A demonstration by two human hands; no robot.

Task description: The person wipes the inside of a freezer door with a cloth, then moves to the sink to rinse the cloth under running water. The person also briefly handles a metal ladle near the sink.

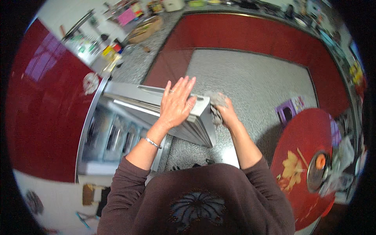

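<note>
A lower refrigerator door (132,93) stands swung out in front of me, its top edge running left to right. My left hand (177,101) lies palm down over that edge, fingers spread a little, gripping nothing. At the door's free corner, my right hand (227,113) is closed around a crumpled grey cloth (216,101). The cloth is against or right beside the outer face; contact is hard to tell. Behind the door, the compartment shows frosty-looking drawers (117,136), partly hidden by my left arm. Grey gasket folds (202,129) run down the door's inner edge.
The glossy red upper refrigerator door (53,117) is at left. A grey speckled counter (141,60) holds a basket (146,29) and packages. Red cabinets (249,38) line the far side. At right stand a purple stool (286,111) and a red round table (305,126) bearing dry leaves (291,170).
</note>
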